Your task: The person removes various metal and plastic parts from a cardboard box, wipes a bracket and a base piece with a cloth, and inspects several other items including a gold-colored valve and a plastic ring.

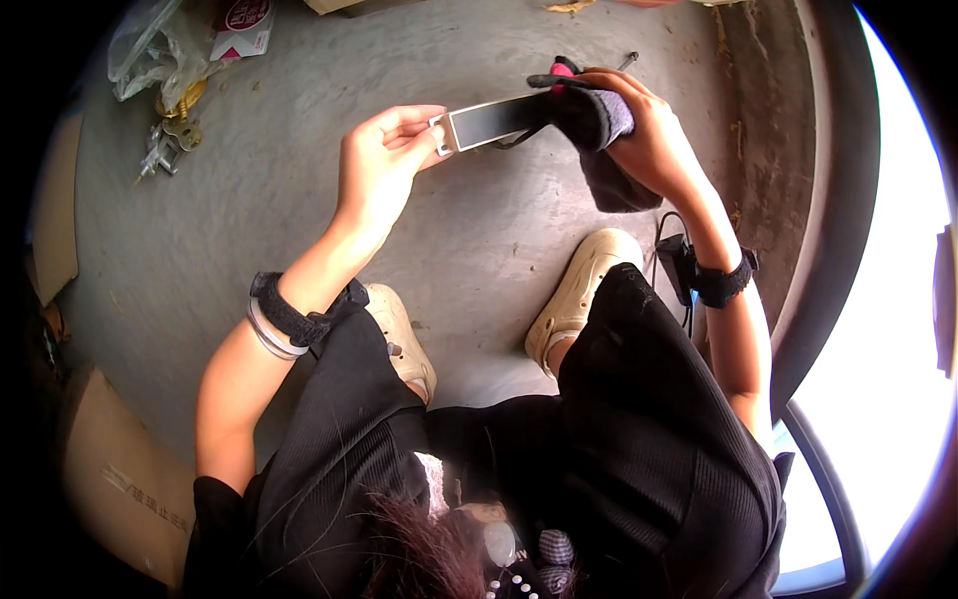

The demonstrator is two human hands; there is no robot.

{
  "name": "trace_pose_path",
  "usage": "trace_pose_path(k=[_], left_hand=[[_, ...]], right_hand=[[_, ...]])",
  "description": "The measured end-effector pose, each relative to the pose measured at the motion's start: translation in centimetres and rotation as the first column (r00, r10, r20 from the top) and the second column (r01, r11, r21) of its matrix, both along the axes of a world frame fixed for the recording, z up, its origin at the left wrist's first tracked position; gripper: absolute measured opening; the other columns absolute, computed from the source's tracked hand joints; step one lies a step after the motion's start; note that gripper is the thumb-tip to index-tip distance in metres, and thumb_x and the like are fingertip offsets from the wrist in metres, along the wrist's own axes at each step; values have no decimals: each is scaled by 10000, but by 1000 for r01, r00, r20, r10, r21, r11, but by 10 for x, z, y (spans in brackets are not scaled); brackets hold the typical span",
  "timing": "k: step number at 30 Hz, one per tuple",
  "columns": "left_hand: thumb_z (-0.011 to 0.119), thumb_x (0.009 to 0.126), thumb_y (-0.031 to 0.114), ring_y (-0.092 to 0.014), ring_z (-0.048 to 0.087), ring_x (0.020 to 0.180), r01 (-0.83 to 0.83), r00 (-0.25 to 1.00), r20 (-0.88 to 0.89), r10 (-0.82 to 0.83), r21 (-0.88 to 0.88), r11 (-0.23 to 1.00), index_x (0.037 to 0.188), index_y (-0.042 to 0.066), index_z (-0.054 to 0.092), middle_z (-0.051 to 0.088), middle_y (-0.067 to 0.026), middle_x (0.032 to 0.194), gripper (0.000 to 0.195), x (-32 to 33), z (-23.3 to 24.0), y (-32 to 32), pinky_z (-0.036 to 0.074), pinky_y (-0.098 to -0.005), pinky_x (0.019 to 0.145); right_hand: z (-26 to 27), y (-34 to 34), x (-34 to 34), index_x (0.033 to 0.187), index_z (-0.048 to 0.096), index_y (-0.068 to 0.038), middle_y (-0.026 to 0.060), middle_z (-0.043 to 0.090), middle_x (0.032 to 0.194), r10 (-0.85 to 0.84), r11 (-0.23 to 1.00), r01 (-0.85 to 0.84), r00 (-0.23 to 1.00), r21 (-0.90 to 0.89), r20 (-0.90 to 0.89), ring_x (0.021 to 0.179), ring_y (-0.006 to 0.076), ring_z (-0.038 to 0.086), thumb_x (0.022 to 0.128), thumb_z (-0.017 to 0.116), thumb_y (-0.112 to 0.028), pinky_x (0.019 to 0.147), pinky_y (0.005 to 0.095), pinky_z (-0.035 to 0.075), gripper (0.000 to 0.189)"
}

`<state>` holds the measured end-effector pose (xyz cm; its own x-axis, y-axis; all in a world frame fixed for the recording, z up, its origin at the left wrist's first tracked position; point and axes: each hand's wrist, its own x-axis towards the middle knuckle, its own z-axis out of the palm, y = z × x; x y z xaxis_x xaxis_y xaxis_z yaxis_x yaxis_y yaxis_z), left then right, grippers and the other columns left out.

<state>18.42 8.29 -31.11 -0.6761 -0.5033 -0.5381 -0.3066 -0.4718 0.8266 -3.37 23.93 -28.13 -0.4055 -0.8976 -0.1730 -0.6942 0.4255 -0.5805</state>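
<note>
Between both hands, above the floor, is a flat rectangular device [498,121] with a dark face and a pale metal-looking frame. My left hand [389,161] pinches its left end, a small tab with holes, between thumb and fingers. Around the right end of the device is a dark fabric bundle [610,168] with a grey-purple edge and a bit of pink. My right hand [647,135] grips this bundle from the right, its fingers over the top. A thin dark rod end [629,61] sticks out above that hand. What lies inside the fabric is hidden.
A clear plastic bag [161,56], a printed packet [243,28] and small metal fittings [161,153] lie at the upper left of the concrete floor [262,195]. Cardboard [123,479] stands lower left. My clogs [587,288] rest below the hands; a raised ledge runs along the right.
</note>
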Motion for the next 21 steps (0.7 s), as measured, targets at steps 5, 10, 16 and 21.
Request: trace_pose_path(k=[5,10,16,21], left_hand=[[569,890,13,-152,630,902,-27,999,-28,27,5,1000,1098,-67,588,639,-114,987,224,0,-1,2,546,-291,836],[567,880,-13,-154,634,878,-50,998,-40,50,5,999,1074,-79,600,643,-121,970,208,-2,-2,2,557,-275,810],[558,907,45,-161,629,930,-26,1000,-14,26,25,999,1130,-70,566,635,-121,1028,251,3,-6,-4,533,-326,877],[542,916,48,-156,627,936,6,1000,31,-5,-22,1000,1133,-50,574,637,-115,1037,240,16,-9,-24,523,-312,865]], right_hand=[[-17,19,-28,1124,607,-116,108,628,1105,-123,992,123,992,37,-11,1000,329,604,740,666,-148,842,376,491,390],[-32,42,-51,1126,599,-139,80,617,1129,-161,983,174,972,63,-173,1012,330,591,726,643,-116,840,381,491,403],[-33,68,-67,1175,575,-126,103,580,1207,-232,947,291,914,139,-334,1094,333,552,726,637,-73,895,376,471,457],[-7,72,-75,1238,556,-79,142,617,1176,-382,924,379,916,-46,-125,1120,217,576,734,668,-1,951,321,436,522]])
